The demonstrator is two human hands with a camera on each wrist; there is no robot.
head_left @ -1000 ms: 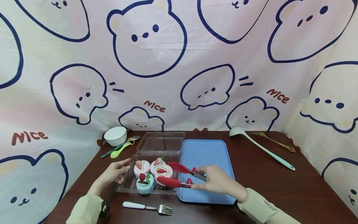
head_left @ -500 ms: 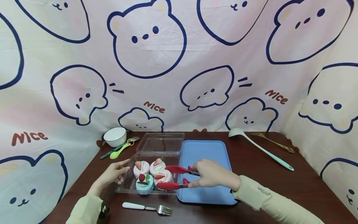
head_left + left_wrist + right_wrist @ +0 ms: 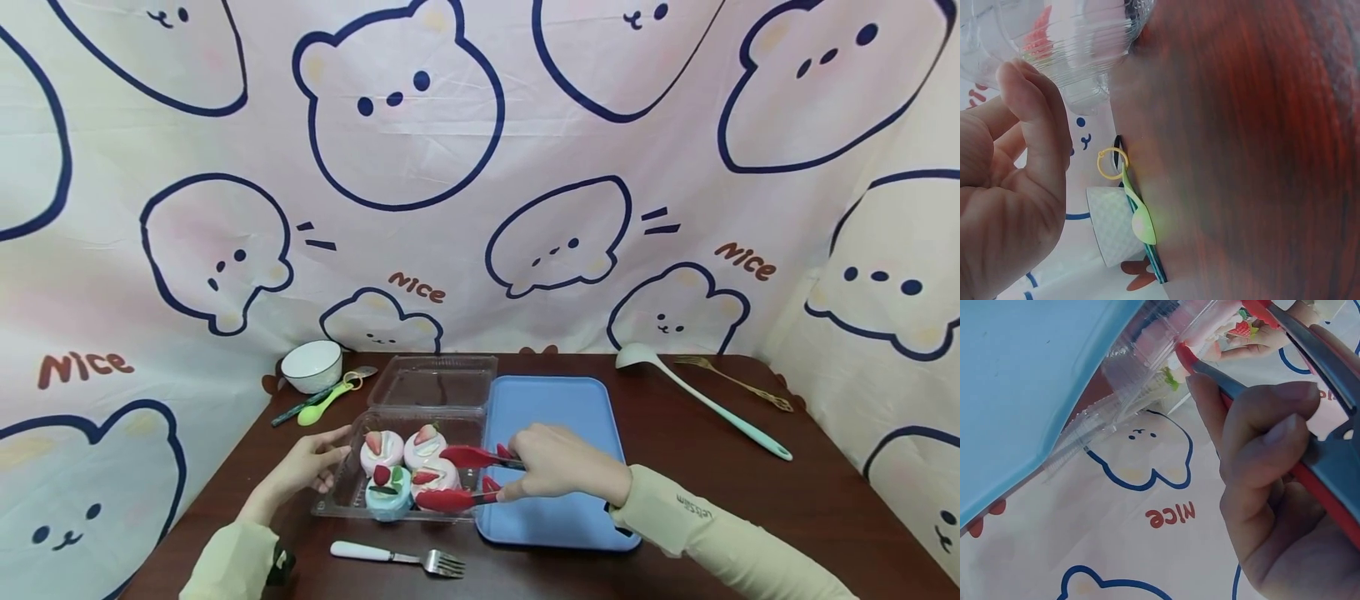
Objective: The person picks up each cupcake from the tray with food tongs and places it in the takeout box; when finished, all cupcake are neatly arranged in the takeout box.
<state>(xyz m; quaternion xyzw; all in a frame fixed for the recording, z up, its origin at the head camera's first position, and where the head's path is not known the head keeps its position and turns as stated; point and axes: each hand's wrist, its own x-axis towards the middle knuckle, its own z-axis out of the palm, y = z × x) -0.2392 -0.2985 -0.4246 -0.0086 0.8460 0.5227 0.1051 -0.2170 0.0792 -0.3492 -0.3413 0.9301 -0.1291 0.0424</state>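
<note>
My right hand (image 3: 558, 458) grips a pair of metal tongs (image 3: 1329, 362) with red tips. These tips reach into the open clear plastic container (image 3: 345, 496), one on either side of the front-right pink cake (image 3: 437, 485), topped with strawberry. Two more pink cakes (image 3: 381, 454) with strawberries sit behind and left of it. A blue cake (image 3: 387, 504) with a raspberry and leaves stands at its left. At the container's left rim is my left hand (image 3: 303, 467), fingertips and thumb holding the wall; in the left wrist view its curled fingers (image 3: 1041, 131) meet the plastic.
A blue tray (image 3: 551, 408) lies right of the container, beneath my right hand. A white-handled fork (image 3: 397, 556) lies in front. Behind left are a white bowl (image 3: 311, 367) and a green spoon (image 3: 322, 408). A ladle (image 3: 712, 400) and golden fork (image 3: 735, 379) lie right.
My right hand has moved left with the tongs, and their tips have come slightly nearer me around the pink cake. The front-right cake sits a little nearer me. My left hand stays put.
</note>
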